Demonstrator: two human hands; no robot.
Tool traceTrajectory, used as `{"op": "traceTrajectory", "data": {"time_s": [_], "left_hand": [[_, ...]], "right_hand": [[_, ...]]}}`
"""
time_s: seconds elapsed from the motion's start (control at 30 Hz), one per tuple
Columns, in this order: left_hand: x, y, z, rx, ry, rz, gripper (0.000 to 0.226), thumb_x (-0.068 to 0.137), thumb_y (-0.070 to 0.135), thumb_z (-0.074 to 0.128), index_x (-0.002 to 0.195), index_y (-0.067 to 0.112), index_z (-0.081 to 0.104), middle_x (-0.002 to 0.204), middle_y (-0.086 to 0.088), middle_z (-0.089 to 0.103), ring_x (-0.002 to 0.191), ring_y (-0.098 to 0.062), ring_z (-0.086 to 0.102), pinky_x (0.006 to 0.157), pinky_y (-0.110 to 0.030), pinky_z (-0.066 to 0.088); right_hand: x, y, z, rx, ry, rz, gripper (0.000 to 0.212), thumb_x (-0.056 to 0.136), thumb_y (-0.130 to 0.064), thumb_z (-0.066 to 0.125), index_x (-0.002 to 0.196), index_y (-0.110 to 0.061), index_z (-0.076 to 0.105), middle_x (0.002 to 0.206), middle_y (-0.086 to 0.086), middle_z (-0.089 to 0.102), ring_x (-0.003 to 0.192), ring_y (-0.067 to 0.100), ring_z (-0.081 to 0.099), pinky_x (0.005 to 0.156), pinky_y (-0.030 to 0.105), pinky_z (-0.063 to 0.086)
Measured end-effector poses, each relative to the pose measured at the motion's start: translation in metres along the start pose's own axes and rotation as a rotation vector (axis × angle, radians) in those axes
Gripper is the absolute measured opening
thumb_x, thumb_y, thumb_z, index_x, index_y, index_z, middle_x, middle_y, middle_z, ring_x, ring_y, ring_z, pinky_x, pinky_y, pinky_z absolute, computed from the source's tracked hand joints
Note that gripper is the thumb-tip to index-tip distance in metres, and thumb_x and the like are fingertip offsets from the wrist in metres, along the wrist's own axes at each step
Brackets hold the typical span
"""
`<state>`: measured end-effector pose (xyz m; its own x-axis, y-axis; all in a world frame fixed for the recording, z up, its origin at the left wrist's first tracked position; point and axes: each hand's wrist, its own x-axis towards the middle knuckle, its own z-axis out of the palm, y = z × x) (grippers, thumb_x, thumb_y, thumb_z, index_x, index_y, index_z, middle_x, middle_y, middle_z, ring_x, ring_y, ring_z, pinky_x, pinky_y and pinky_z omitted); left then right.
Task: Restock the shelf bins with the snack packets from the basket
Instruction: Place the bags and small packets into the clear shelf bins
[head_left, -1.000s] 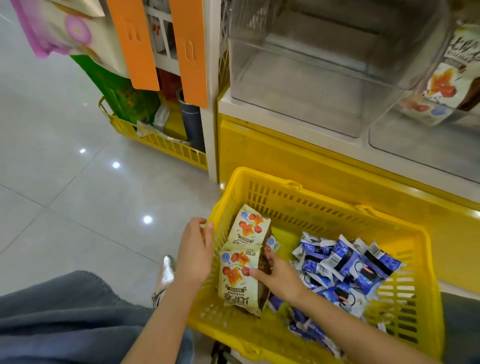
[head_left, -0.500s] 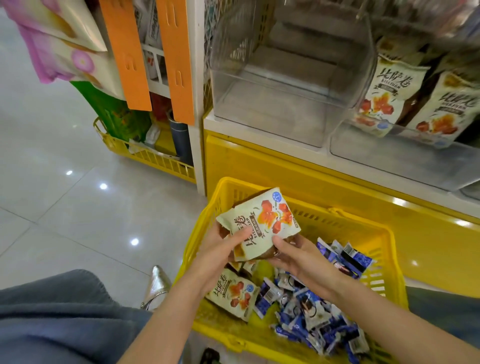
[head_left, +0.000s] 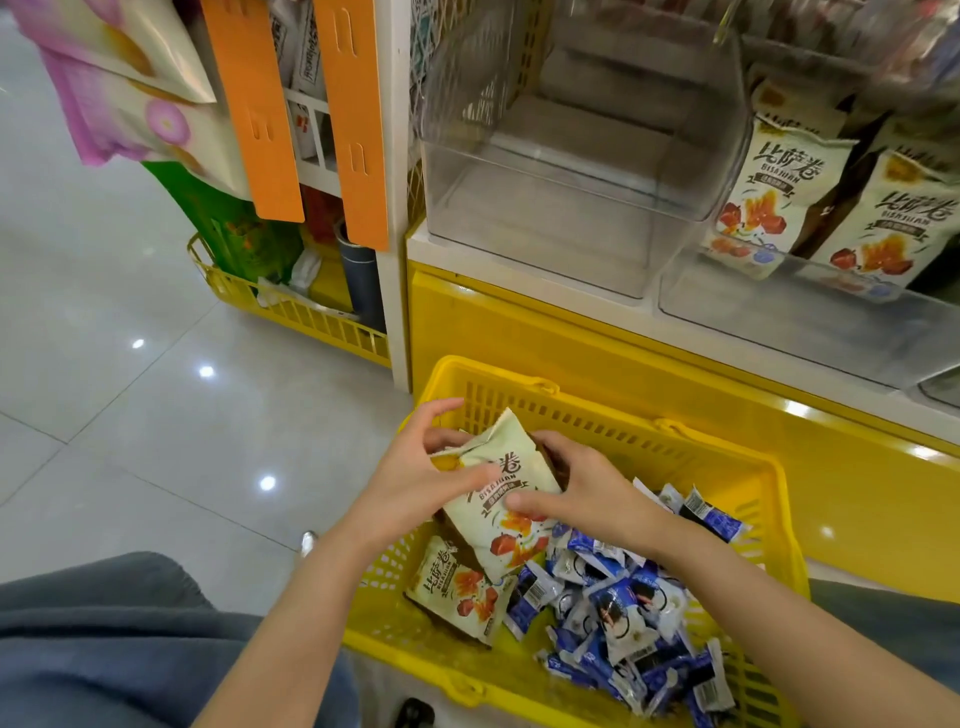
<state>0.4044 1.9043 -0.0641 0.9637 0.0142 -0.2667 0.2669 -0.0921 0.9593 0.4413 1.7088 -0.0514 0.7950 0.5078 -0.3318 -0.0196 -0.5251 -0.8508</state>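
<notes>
Cream snack packet (head_left: 501, 501) now up out of yellow basket (head_left: 649, 447), gripped by left hand (head_left: 415, 483) and right hand (head_left: 589, 493) both. Matching bin (head_left: 779, 322) at 2 o'clock, drop-off likely next.

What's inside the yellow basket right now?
In the basket: one cream packet at left, a heap of blue packets at right. Left hand and right hand hold a second cream packet above it. Whatever lies beneath them and the heap is hidden.
</notes>
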Motion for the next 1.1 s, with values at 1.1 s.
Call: {"op": "traceTrajectory", "data": {"time_s": [1.1], "left_hand": [[0.042,-0.032,-0.021,-0.273,0.437,-0.245,0.038,0.070,0.030,0.077,0.102,0.029,0.057,0.090,0.004,0.073,0.081,-0.018,0.071,0.068,-0.039,0.059]], "right_hand": [[0.110,0.131,0.102,0.622,0.174,0.729,0.031,0.075,-0.026,0.077,0.098,-0.016,0.058,0.104,0.003,0.067,0.078,0.006,0.062,0.059,0.017,0.050]]}}
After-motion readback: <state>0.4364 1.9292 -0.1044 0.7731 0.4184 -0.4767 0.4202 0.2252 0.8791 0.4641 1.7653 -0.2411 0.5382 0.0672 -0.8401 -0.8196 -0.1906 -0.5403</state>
